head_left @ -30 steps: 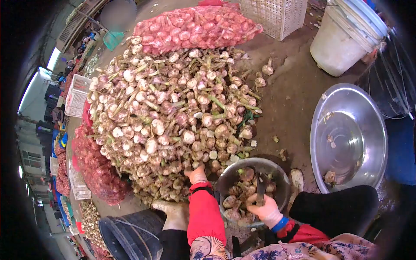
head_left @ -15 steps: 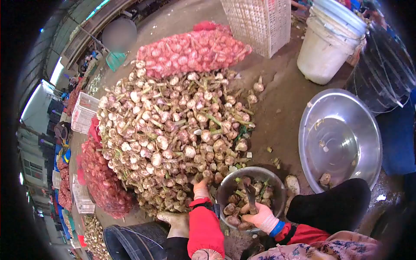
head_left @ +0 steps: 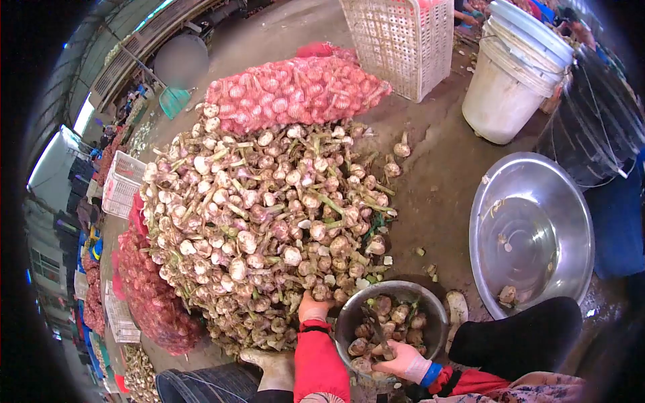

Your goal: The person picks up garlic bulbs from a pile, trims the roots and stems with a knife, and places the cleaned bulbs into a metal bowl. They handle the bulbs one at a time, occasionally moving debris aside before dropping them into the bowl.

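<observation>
A large heap of garlic bulbs (head_left: 248,221) with stems attached covers the floor in front of me. At its near edge, my left hand (head_left: 314,309) is closed on a garlic bulb (head_left: 322,293), thumb and fingers on either side. My right hand (head_left: 403,361) is closed around a knife (head_left: 377,329) with a dark, narrow blade, tilted over a small metal basin (head_left: 440,322). Several cut garlic bulbs (head_left: 398,313) lie in that basin, and one (head_left: 361,365) sits by the right fingertips at its near rim.
A wide metal basin (head_left: 480,248) stands to the right, with scraps inside. Beyond are white buckets (head_left: 500,101), a black bucket (head_left: 591,121) and a plastic crate (head_left: 403,47). Red net sacks of garlic (head_left: 295,91) border the heap. Another black bucket (head_left: 201,384) is near my left foot.
My view has shifted slightly, so the heap and basins sit lower. The right hand has lowered toward the basin's near rim, and the knife tilts more. The left hand stays at the heap's edge.
</observation>
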`<state>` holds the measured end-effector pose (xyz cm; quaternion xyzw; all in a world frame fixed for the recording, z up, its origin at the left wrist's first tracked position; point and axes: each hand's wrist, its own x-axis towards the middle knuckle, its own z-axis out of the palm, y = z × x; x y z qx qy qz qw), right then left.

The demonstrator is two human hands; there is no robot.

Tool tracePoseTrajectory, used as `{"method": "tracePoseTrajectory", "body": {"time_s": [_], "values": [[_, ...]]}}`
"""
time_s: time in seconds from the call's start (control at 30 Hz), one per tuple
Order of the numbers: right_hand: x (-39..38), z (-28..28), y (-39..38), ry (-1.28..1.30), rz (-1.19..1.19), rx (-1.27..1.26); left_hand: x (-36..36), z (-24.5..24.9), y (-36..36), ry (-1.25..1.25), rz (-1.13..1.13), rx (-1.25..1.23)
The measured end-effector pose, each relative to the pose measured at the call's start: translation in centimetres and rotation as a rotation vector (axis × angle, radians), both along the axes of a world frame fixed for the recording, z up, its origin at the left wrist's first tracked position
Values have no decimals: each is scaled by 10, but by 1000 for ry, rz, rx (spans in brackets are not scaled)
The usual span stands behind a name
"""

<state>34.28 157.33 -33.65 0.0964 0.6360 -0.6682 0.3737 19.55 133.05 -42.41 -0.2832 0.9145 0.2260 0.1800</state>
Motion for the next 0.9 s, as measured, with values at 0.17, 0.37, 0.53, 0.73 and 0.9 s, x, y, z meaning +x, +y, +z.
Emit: {"method": "tracePoseTrajectory", "body": {"time_s": [0.17,0.37,0.53,0.73,0.9], "values": [[-7,23,5,-202,-119,-94,16,8,-18,149,79,162],[4,31,7,-123,-203,-231,94,148,47,693,376,1456],[18,39,10,27,-158,-266,168,153,64,580,492,2192],[32,64,33,146,-57,-262,233,210,95,673,346,1099],[43,83,39,1012,285,164,247,189,60,573,-244,705]]}}
